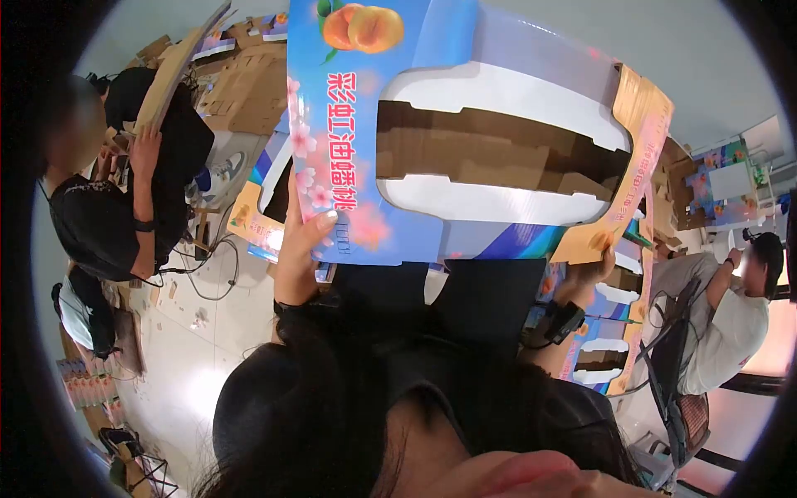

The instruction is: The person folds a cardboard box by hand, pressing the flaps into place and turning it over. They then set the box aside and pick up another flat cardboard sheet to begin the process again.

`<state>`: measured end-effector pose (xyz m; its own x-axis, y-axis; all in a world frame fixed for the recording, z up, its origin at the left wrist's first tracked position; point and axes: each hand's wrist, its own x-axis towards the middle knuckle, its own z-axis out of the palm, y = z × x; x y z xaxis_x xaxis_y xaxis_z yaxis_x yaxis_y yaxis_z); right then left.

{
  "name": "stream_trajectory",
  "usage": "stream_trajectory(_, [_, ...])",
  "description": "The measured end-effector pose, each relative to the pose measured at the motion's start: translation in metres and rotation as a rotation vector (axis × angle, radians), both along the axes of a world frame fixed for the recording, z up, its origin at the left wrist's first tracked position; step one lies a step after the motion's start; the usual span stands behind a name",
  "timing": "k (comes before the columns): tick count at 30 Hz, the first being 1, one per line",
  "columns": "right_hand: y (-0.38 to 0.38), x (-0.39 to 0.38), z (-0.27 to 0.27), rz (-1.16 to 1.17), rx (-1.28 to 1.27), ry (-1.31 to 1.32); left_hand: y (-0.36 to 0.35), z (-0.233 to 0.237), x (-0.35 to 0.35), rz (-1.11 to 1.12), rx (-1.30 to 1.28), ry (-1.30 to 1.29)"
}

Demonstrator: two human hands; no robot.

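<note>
A printed cardboard fruit box [349, 166] is held up in front of me, tilted on its side. It has blue and orange panels, peach pictures, pink blossoms and red Chinese lettering. Its wide cut-out, edged with white flaps, shows the brown inside. My left hand [303, 245] grips the lower left edge, thumb on the printed face and fingers hidden behind. At the lower right corner, by the orange end panel, my right hand [594, 270] holds the box, its fingers partly hidden.
More printed boxes [602, 361] are stacked at the right, behind my right arm. Flat brown cardboard [249, 87] lies at the back left. A person [108, 216] at the left handles a cardboard sheet [176, 70]. Another person [726, 332] sits at the right. Cables [224, 286] trail on the floor.
</note>
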<state>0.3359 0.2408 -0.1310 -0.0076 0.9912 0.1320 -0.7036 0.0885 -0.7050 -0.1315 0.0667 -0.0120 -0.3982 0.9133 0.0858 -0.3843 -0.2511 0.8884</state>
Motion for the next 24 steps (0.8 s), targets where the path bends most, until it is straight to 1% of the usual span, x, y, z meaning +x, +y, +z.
stream_trajectory(3, [0.001,0.003,0.001,0.034,0.005,0.002,0.003,-0.018,-0.014,-0.055,-0.007,0.001])
stream_trajectory(5, [-0.002,-0.003,0.005,0.018,0.001,0.004,0.003,-0.016,-0.013,-0.071,-0.013,-0.006])
stream_trajectory(7, [0.002,0.000,-0.001,0.066,0.023,0.055,0.000,-0.011,-0.010,-0.071,-0.030,-0.021])
stream_trajectory(11, [0.003,-0.002,-0.001,0.092,0.066,0.084,0.001,-0.010,-0.010,-0.024,-0.017,0.046])
stream_trajectory(14, [0.001,-0.004,0.003,0.055,0.031,0.045,0.002,-0.007,-0.008,0.013,-0.015,0.064])
stream_trajectory(18, [0.001,-0.004,0.002,0.049,0.035,0.041,0.001,-0.005,-0.008,0.025,-0.076,0.062])
stream_trajectory(22, [0.001,-0.004,0.002,0.029,0.013,-0.006,-0.001,0.004,-0.002,-0.005,-0.037,0.001])
stream_trajectory(24, [0.000,-0.007,0.005,0.001,-0.004,-0.033,-0.003,-0.006,-0.005,0.006,-0.054,-0.038])
